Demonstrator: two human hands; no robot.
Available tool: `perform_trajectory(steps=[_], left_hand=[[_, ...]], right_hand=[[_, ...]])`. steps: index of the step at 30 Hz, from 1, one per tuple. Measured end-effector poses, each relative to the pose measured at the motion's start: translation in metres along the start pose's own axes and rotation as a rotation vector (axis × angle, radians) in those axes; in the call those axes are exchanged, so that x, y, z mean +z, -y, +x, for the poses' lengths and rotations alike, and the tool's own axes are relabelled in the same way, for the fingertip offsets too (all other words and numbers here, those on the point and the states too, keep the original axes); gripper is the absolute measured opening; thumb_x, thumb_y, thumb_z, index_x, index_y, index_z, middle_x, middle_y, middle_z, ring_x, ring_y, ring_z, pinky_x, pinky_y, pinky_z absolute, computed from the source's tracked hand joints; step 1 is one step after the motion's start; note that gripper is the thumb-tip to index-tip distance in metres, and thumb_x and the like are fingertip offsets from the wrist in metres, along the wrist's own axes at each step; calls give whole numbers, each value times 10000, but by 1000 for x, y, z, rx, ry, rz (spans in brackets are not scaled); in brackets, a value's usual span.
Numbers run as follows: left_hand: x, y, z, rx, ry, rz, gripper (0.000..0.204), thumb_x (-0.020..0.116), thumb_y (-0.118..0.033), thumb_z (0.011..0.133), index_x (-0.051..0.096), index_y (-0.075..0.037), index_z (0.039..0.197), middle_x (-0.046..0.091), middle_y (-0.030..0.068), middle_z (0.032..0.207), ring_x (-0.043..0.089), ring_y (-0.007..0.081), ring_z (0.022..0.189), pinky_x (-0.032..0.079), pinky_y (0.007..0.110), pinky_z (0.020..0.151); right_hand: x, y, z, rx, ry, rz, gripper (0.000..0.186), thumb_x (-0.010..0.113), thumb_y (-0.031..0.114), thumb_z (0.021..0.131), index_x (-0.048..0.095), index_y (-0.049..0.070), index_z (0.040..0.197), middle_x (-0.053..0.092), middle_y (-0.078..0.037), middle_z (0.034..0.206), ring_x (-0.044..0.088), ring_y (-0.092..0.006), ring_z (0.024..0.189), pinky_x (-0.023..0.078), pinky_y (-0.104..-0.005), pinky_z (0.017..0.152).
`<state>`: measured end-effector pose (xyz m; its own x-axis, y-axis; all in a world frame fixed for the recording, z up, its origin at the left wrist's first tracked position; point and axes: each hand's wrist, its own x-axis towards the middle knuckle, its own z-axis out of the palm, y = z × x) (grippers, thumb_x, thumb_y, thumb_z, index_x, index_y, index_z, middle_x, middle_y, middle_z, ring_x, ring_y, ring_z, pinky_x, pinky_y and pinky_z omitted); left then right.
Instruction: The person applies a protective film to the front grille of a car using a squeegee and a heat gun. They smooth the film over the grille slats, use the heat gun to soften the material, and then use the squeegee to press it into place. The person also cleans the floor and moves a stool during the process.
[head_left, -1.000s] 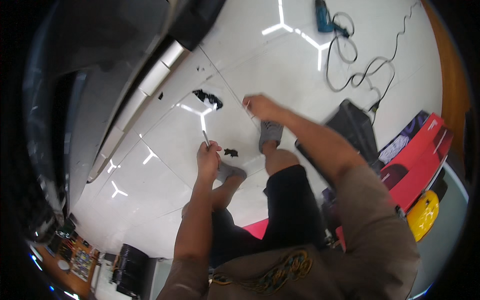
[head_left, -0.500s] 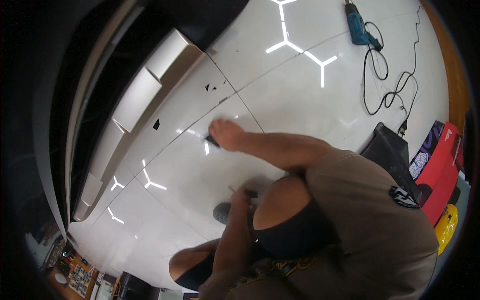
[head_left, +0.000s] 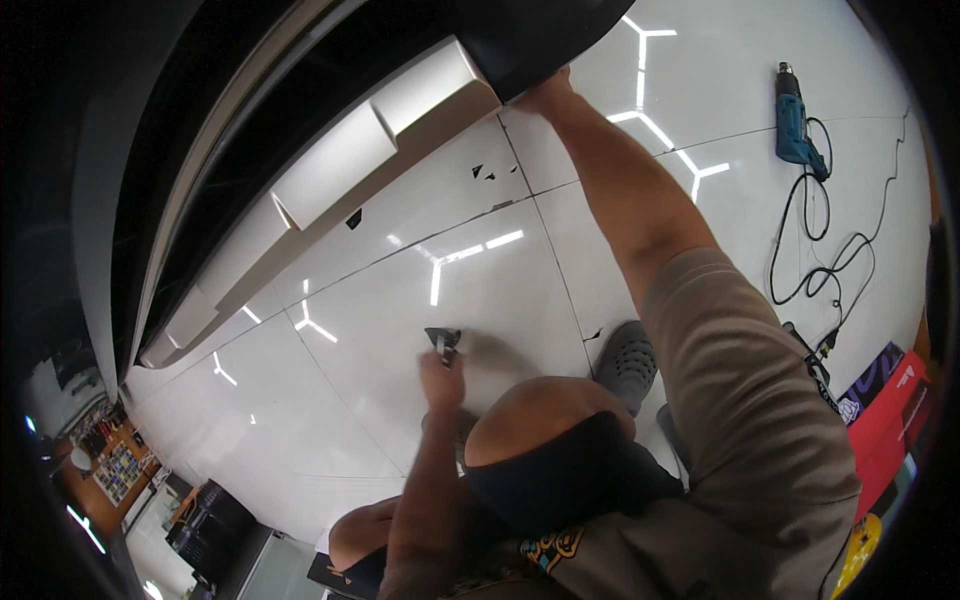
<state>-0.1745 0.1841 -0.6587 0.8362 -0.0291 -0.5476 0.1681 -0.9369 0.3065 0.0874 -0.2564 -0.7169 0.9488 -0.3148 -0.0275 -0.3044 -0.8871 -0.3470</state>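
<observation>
Low over the floor, my left hand (head_left: 441,382) is closed on a small dark grey triangular piece (head_left: 441,335) with a pale strip by the fingers. Its exact kind is unclear. My right arm stretches up and away, and my right hand (head_left: 546,97) is at the lower edge of a glossy black curved panel (head_left: 545,40). Blur and the panel edge hide most of its fingers. Running down to the left from there is a light stepped side skirt (head_left: 335,170) of a vehicle.
Small black scraps (head_left: 478,172) and a larger black scrap (head_left: 354,219) lie on the glossy white tiled floor (head_left: 370,310). At the far right rests a teal heat gun (head_left: 793,130) with a looped black cord (head_left: 773,270). A red box (head_left: 893,425) stands at the right; my grey shoe (head_left: 628,365) is beneath me.
My right hand has risen from the floor to the black panel. My left hand has moved forward and now shows the dark triangular piece. The view has shifted, so the floor things appear farther right.
</observation>
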Motion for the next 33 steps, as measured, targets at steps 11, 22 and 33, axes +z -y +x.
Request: perform_trajectory(steps=[11, 22, 33], left_hand=[[10, -36, 11, -299, 145, 214, 336, 616, -157, 873, 492, -25, 1156, 489, 240, 1252, 615, 427, 1027, 517, 505, 874], [-15, -53, 20, -40, 126, 276, 439, 637, -228, 905, 426, -64, 1254, 579, 217, 1161, 606, 407, 1062, 508, 512, 868], [-12, -23, 48, 146, 291, 468, 292, 568, -269, 928, 546, -84, 1152, 634, 175, 1121, 645, 378, 991, 519, 504, 837]], right_hand=[[-26, 16, -65, 71, 135, 286, 374, 573, 125, 832, 579, 12, 1189, 628, -247, 1159, 591, -398, 1103, 497, -459, 904], [12, 84, -121, -184, 285, -11, 336, 484, 99, 898, 583, -4, 1202, 664, -179, 1079, 629, -313, 1048, 525, -424, 888], [-29, 4, -121, 18, 303, 220, 262, 573, 125, 841, 600, -12, 1063, 633, -231, 1115, 615, -394, 1033, 508, -457, 898]])
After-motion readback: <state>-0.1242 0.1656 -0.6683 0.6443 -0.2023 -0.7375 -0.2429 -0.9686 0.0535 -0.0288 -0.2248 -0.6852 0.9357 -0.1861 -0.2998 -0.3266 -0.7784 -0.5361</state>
